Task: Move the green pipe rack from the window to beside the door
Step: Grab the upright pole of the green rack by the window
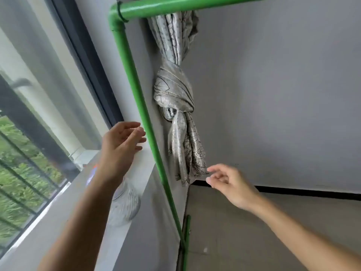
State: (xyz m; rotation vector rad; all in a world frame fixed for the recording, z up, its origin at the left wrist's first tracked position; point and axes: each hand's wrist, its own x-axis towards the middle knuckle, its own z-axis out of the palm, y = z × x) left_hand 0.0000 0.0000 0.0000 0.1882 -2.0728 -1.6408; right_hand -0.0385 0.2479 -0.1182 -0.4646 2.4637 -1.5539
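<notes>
The green pipe rack [136, 90] stands in the room corner by the window. Its upright post runs from an elbow joint at the top down to a foot bar on the floor. A horizontal top bar leads off to the right. My left hand [122, 141] is open, fingers spread, just left of the post and not touching it. Lower and to the right of the post, my right hand [228, 182] hovers open with loosely curled fingers and holds nothing.
A knotted grey patterned curtain [179, 98] hangs right behind the post against the grey wall. The window [29, 133] and its white sill [78, 202] lie to the left. A clear ribbed glass jar [127, 202] stands on the sill under my left forearm.
</notes>
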